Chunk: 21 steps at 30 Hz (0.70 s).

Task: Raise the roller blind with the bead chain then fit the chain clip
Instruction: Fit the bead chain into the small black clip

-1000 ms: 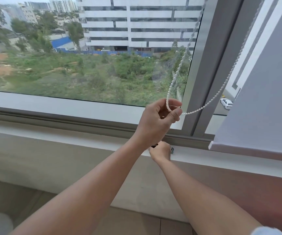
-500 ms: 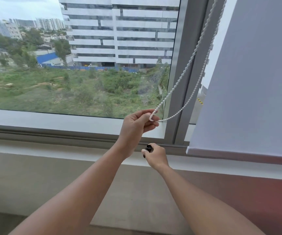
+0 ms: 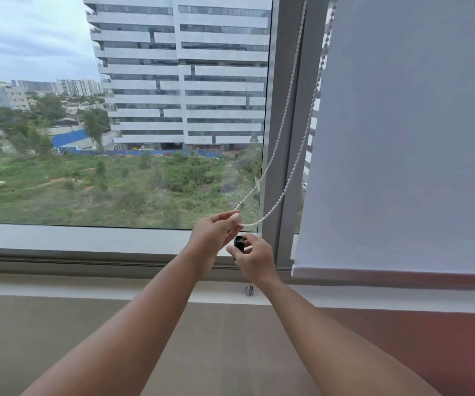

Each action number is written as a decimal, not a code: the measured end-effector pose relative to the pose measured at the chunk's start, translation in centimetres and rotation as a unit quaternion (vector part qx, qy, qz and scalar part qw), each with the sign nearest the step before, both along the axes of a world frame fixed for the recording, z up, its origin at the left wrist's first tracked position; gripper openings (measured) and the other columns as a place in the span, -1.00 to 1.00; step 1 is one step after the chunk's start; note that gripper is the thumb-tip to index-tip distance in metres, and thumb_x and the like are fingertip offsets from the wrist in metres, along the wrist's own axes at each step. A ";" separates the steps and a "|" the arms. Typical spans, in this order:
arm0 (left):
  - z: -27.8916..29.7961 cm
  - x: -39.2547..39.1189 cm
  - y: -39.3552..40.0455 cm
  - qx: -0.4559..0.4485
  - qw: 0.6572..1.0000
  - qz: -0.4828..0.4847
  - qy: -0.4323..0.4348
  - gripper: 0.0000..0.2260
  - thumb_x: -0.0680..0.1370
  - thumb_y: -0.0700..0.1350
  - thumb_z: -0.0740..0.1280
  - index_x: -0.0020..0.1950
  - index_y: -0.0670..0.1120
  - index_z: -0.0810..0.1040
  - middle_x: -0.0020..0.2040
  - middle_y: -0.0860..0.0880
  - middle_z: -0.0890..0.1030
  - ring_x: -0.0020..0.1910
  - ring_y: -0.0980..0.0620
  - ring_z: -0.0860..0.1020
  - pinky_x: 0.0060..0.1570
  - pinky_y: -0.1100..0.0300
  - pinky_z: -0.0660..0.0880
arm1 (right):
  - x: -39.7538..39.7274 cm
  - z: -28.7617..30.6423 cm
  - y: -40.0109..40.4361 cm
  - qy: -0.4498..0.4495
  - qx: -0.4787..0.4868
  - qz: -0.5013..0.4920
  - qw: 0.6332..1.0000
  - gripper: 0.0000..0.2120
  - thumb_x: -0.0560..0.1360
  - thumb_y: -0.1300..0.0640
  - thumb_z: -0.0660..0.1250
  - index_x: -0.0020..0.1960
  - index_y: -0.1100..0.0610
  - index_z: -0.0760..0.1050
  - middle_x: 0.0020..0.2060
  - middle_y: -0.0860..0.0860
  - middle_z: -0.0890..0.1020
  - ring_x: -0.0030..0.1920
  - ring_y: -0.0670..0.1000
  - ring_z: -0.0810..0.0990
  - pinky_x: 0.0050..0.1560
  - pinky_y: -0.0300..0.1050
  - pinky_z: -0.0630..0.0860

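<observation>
A white bead chain hangs in a loop from the top right, in front of the grey window post. My left hand pinches the bottom of that loop between thumb and fingers. Just below and to the right, my right hand holds a small black chain clip upright, close under the left fingers. The clip and the chain are apart. The white roller blind covers the right pane, and its bottom bar hangs just above the sill.
A small metal bracket is fixed on the white sill under my right wrist. The grey window post stands between the bare left pane and the blind. Below the sill runs a plain wall.
My right hand has risen from the sill with the black clip to just beneath my left hand. My left hand brought the chain loop down. The view has tilted up and right.
</observation>
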<state>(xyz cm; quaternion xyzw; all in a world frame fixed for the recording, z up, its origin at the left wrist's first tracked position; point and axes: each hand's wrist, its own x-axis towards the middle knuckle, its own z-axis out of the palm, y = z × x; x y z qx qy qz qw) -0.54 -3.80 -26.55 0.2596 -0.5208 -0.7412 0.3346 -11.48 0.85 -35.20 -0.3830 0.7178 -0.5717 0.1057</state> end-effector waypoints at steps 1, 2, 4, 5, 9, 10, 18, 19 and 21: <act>0.1 0.0 0.0 -0.009 1.000 0.010 -0.004 -0.91 0.56 -0.24 0.41 0.04 -0.18 0.67 -0.10 -0.09 0.69 -0.18 0.13 0.68 -0.13 0.38 0.59 | 0.0 0.4 0.2 0.000 -0.007 0.005 1.000 -0.82 0.40 0.05 0.50 -0.05 0.08 0.61 -0.10 0.06 0.62 -0.10 0.12 0.65 -0.01 0.05 0.61; 0.3 -0.1 0.1 -0.024 0.999 0.021 -0.013 -0.92 0.57 -0.24 0.39 0.03 -0.16 0.67 -0.10 -0.09 0.67 -0.19 0.13 0.66 -0.15 0.38 0.58 | 0.1 0.9 0.5 0.004 -0.010 0.009 1.000 -0.81 0.40 0.06 0.50 -0.02 0.08 0.62 -0.09 0.06 0.63 -0.09 0.10 0.65 -0.01 0.04 0.61; 0.4 -0.1 0.2 -0.071 0.995 0.042 -0.047 -0.90 0.58 -0.22 0.39 0.02 -0.11 0.69 -0.09 -0.05 0.66 -0.19 0.12 0.59 -0.13 0.34 0.56 | 0.3 1.7 1.0 0.009 -0.017 0.019 1.000 -0.76 0.39 0.07 0.50 0.04 0.08 0.64 -0.05 0.07 0.64 -0.08 0.08 0.65 0.00 0.03 0.61; 0.5 -0.1 0.3 -0.097 0.992 0.051 -0.066 -0.90 0.57 -0.20 0.40 0.04 -0.09 0.70 -0.09 -0.02 0.67 -0.18 0.12 0.57 -0.11 0.31 0.52 | 0.4 2.2 1.2 0.009 -0.025 0.024 0.999 -0.75 0.39 0.09 0.51 0.06 0.09 0.64 -0.04 0.07 0.64 -0.09 0.07 0.66 -0.01 0.02 0.62; 0.5 0.1 0.6 -0.141 0.984 0.077 -0.075 -0.90 0.49 -0.18 0.50 -0.03 -0.02 0.72 -0.15 0.03 0.70 -0.22 0.21 0.62 -0.28 0.42 0.47 | 0.7 3.5 1.8 0.012 -0.046 0.015 0.999 -0.79 0.37 0.09 0.54 -0.05 0.15 0.64 -0.11 0.12 0.67 -0.18 0.01 0.66 -0.19 -0.11 0.63; 0.5 0.2 0.7 -0.143 0.984 0.076 -0.071 -0.89 0.46 -0.19 0.52 -0.06 -0.01 0.72 -0.18 0.04 0.71 -0.25 0.20 0.64 -0.31 0.44 0.47 | 0.8 3.9 1.9 0.015 -0.047 0.012 0.999 -0.78 0.37 0.07 0.54 -0.07 0.16 0.64 -0.13 0.13 0.68 -0.19 0.01 0.66 -0.20 -0.10 0.62; 0.7 0.4 1.6 -0.153 0.984 0.067 -0.065 -0.72 0.28 -0.11 0.61 -0.03 -0.01 0.72 -0.12 -0.01 0.76 -0.11 0.07 0.71 -0.13 0.27 0.54 | 1.3 5.6 2.6 0.037 -0.091 0.026 0.995 -0.87 0.33 -0.01 0.41 -0.15 -0.01 0.64 -0.33 0.04 0.70 -0.30 -0.03 0.66 -0.27 -0.01 0.59; 0.7 0.4 1.6 -0.157 0.984 0.063 -0.064 -0.71 0.29 -0.12 0.60 -0.01 -0.01 0.72 -0.11 -0.02 0.76 -0.09 0.07 0.71 -0.12 0.27 0.54 | 1.3 5.7 2.6 0.041 -0.088 0.025 0.995 -0.90 0.33 -0.01 0.40 -0.17 -0.05 0.62 -0.34 0.00 0.70 -0.30 -0.04 0.67 -0.28 -0.06 0.59; 0.7 0.5 1.7 -0.159 0.984 0.055 -0.060 -0.71 0.33 -0.16 0.59 0.03 -0.03 0.70 -0.08 -0.03 0.75 -0.10 0.10 0.71 -0.15 0.31 0.53 | 1.3 6.0 2.8 0.044 -0.086 0.020 0.995 -0.93 0.32 0.00 0.40 -0.19 -0.09 0.56 -0.37 -0.06 0.68 -0.32 -0.10 0.66 -0.31 -0.16 0.57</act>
